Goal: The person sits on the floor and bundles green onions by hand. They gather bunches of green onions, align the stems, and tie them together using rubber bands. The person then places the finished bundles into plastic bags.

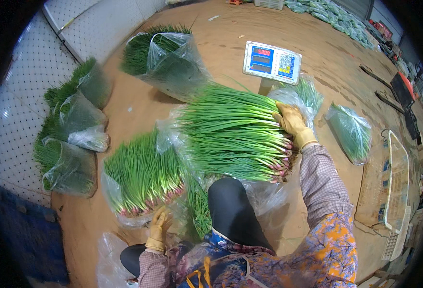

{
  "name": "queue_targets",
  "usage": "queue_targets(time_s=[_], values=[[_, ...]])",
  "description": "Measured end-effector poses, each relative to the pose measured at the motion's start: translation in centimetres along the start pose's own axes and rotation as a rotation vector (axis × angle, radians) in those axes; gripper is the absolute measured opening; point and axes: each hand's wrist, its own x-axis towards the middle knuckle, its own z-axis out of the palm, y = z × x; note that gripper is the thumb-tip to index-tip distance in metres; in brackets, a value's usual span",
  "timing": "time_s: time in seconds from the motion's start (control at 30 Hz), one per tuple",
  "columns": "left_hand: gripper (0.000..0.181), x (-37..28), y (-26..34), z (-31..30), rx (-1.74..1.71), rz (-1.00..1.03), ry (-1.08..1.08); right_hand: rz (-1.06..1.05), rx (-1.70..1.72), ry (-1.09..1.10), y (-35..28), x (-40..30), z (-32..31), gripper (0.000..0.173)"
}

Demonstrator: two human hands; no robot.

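A large pile of scallions (233, 133) lies before me, green leaves to the left and reddish root ends to the right. My right hand (292, 122), in a tan glove, rests against the pile's upper right edge; whether its fingers grip stalks cannot be told. Left of it, a smaller scallion bundle (143, 172) sits on clear plastic. My left hand (159, 223), also gloved, is beside that bundle's root ends, fingers slightly bent and apart, with nothing seen in them. Behind the big pile stands the lit display of a digital scale (272, 62); its platform is hidden.
Bagged scallions stand at the upper left (175, 61), and several more bags (85, 115) line the white wall. To the right are another bag (350, 133) and a plastic crate (382, 183). A loose plastic sheet (110, 259) lies near my left knee.
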Motion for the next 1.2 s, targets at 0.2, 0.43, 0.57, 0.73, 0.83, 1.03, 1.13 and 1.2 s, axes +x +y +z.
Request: queue_targets(time_s=[0.2, 0.43, 0.57, 0.73, 0.83, 1.03, 1.13, 1.2], values=[[0.048, 2.1, 4.9, 3.5, 0.061, 0.104, -0.136, 0.442, 0.078, 0.206, 4.0, -0.4, -3.2, 0.051], [0.047, 6.9, 10.4, 16.9, 0.474, 0.370, -0.412, 0.626, -0.033, -0.304, 7.7, -2.8, -5.6, 0.040], [0.050, 10.5, 11.3, 27.2, 0.913, 0.740, -0.558, 0.471, 0.000, -0.248, 9.0, -3.8, -4.6, 0.035], [0.055, 15.1, 10.6, 39.1, 1.172, 1.114, -0.532, 0.676, 0.554, 0.095, 9.4, -3.3, -4.7, 0.027], [0.061, 16.5, 9.1, 42.1, 1.347, 0.999, -0.503, 0.654, 0.849, 0.147, 9.3, -2.0, -6.4, 0.023], [0.059, 15.7, 6.7, 40.1, 1.389, 1.082, -0.516, 0.562, 1.594, 0.462, 10.9, 0.8, -6.2, 0.018], [0.058, 14.7, 6.3, 38.7, 1.326, 1.101, -0.540, 0.838, 1.679, 0.590, 11.8, 1.3, -5.9, 0.030], [0.059, 14.4, 6.2, 38.4, 1.238, 1.115, -0.546, 0.714, 0.943, 0.495, 10.9, 1.0, -6.4, 0.033]])
